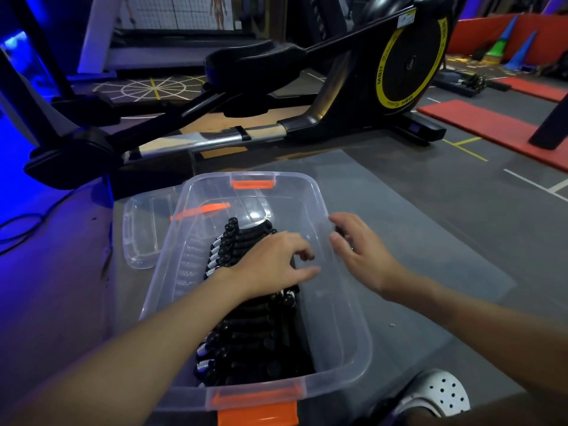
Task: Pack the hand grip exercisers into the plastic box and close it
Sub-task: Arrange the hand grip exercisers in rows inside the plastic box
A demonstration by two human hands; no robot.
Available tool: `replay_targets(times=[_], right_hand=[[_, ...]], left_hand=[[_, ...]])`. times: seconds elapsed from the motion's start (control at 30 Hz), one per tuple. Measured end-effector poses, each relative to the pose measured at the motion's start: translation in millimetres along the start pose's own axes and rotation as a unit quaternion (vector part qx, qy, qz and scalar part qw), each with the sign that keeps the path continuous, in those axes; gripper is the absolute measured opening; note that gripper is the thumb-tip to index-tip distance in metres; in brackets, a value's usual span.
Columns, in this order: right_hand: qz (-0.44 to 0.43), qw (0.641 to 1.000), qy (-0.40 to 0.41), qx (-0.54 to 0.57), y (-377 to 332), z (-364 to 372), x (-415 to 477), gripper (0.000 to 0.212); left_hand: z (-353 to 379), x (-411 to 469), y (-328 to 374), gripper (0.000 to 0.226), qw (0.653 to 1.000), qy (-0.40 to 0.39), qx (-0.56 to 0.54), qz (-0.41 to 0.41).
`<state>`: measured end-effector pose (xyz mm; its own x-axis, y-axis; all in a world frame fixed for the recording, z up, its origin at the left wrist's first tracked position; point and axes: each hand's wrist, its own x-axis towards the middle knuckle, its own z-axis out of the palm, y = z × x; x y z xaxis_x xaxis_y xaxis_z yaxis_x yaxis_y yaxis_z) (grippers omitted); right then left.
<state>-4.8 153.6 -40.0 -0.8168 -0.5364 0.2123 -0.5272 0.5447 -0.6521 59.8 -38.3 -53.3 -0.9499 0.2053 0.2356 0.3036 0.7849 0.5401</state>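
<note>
A clear plastic box (344,302) with orange latches (258,416) stands open on a grey mat. Several black hand grip exercisers (246,333) with metal springs lie packed in a row along its left half. My left hand (273,262) is inside the box and rests on top of the row with its fingers loosely bent. My right hand (359,247) is just outside the box's right wall, near the rim. Between its thumb and fingers shows a small dark piece that looks like another hand grip exerciser (339,230), mostly hidden by the hand.
The clear lid (138,238) lies on the floor against the box's left side. An elliptical trainer (307,96) stands close behind the box. A cable (21,226) runs at the left, red mats (491,130) lie far right, and a white perforated shoe (436,392) is at the bottom right.
</note>
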Motion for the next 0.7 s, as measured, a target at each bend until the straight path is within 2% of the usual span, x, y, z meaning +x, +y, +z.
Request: replay_targets(times=[0.07, 0.13, 0.37, 0.53, 0.7], right_hand=[[0.053, 0.998, 0.006, -0.033, 24, -6, 12, 0.039], [0.114, 0.99, -0.011, -0.078, 56, -11, 22, 0.041], [0.266, 0.957, -0.052, -0.103, 134, 16, 39, 0.067], [0.297, 0.945, -0.072, -0.118, 162, 37, 61, 0.077], [0.307, 0.937, -0.078, -0.146, 182, 52, 68, 0.066]], left_hand=[[-7, 12, 9, 0.022, 0.998, 0.058, -0.021, 0.013], [-12, 23, 19, 0.025, 0.996, 0.082, -0.033, 0.019], [-9, 48, 23, 0.056, 0.999, -0.014, 0.042, 0.004], [-5, 53, 12, 0.066, 0.998, -0.04, 0.048, -0.016], [-7, 54, 9, 0.065, 0.998, -0.038, 0.048, -0.001]])
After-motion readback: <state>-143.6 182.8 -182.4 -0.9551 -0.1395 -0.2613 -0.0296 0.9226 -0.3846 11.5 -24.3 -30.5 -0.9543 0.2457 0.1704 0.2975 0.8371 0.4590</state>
